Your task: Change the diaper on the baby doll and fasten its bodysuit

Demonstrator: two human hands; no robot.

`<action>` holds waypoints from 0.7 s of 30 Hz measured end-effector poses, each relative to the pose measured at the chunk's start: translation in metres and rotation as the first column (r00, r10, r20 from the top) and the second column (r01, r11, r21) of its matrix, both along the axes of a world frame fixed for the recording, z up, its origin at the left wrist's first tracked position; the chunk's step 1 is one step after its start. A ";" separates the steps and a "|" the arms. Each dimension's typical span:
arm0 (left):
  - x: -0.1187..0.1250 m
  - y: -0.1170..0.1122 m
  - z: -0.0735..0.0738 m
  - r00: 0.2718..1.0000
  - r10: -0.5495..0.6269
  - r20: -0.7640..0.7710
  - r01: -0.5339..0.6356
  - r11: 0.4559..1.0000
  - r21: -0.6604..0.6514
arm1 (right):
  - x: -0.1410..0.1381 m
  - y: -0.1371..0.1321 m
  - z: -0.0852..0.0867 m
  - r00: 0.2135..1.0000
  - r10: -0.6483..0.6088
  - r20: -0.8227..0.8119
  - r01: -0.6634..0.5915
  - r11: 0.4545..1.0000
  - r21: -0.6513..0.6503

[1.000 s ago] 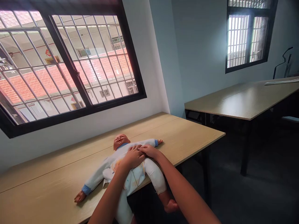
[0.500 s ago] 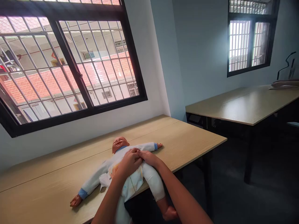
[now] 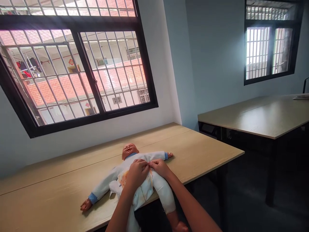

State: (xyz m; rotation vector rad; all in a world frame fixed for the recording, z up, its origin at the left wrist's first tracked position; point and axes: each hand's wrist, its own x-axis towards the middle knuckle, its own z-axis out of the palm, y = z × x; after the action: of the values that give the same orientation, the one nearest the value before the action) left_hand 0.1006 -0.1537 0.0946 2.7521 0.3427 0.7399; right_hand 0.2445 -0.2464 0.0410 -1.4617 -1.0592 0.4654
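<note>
A baby doll (image 3: 156, 156) in a white outfit with blue cuffs lies on its back on the wooden table (image 3: 198, 151), arms spread and legs hanging over the near edge. Round its hips is a white diaper (image 3: 144, 193) with orange and blue print. One white flap (image 3: 114, 187) of it sticks out loose on the left. My left hand (image 3: 137, 172) is closed at the diaper's waist, fingertips pinching its upper edge. Beside it, my right hand (image 3: 159, 167) pinches the same edge on the right, the two sets of fingertips nearly touching. My fingers hide the pinched spot.
Behind the table is a white wall with a barred, dark-framed window (image 3: 91, 80). A second table (image 3: 256, 111) stands to the right beyond a gap, with a flat item (image 3: 301, 96) at its far end.
The view has shifted, so everything sits slightly further right and lower. My hands remain at the diaper's waist, with the fingertips now drawn a little apart from their earlier overlap.
</note>
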 end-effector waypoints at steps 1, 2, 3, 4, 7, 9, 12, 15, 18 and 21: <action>0.000 0.000 0.000 1.000 -0.001 0.009 0.001 1.000 -0.011 | 0.000 0.000 0.000 1.000 0.007 -0.021 -0.007 1.000 0.004; -0.001 0.000 0.001 1.000 -0.003 0.021 0.004 1.000 -0.024 | -0.001 0.001 0.001 0.999 0.009 -0.036 -0.009 1.000 0.006; -0.002 0.000 0.001 0.999 -0.005 0.036 0.007 0.999 -0.039 | -0.001 0.002 0.002 0.999 0.002 -0.045 -0.002 1.000 0.008; -0.004 0.000 0.001 0.998 -0.006 0.055 0.009 0.998 -0.057 | -0.001 0.003 0.003 0.999 -0.014 -0.047 0.014 1.000 0.011; -0.016 -0.002 -0.002 0.993 -0.002 0.118 0.016 0.993 -0.118 | 0.000 0.007 0.007 0.996 -0.093 -0.006 0.093 0.995 0.026; -0.031 -0.004 -0.008 0.988 0.016 0.156 0.008 0.988 -0.156 | -0.002 0.011 0.012 0.992 -0.121 0.041 0.119 0.992 0.048; -0.055 -0.010 -0.018 0.978 0.078 0.194 -0.040 0.980 -0.194 | -0.014 0.020 0.029 0.986 -0.128 0.105 0.119 0.989 0.085; -0.073 -0.017 -0.024 0.968 0.117 0.221 -0.068 0.974 -0.218 | -0.039 0.033 0.053 0.979 -0.039 0.200 0.021 0.995 0.094; -0.085 -0.023 -0.026 0.966 0.111 0.235 -0.052 0.968 -0.245 | -0.068 0.050 0.074 0.949 0.154 0.277 -0.159 0.987 -0.003; -0.098 -0.022 -0.033 0.950 0.180 0.257 -0.095 0.946 -0.310 | -0.089 0.066 0.080 0.896 0.257 0.361 -0.226 0.966 -0.128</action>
State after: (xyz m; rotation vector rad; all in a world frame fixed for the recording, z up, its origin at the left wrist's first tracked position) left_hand 0.0030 -0.1761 0.0621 2.3226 0.5416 1.0132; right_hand 0.1553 -0.1804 0.1212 -1.5351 -1.5573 0.4159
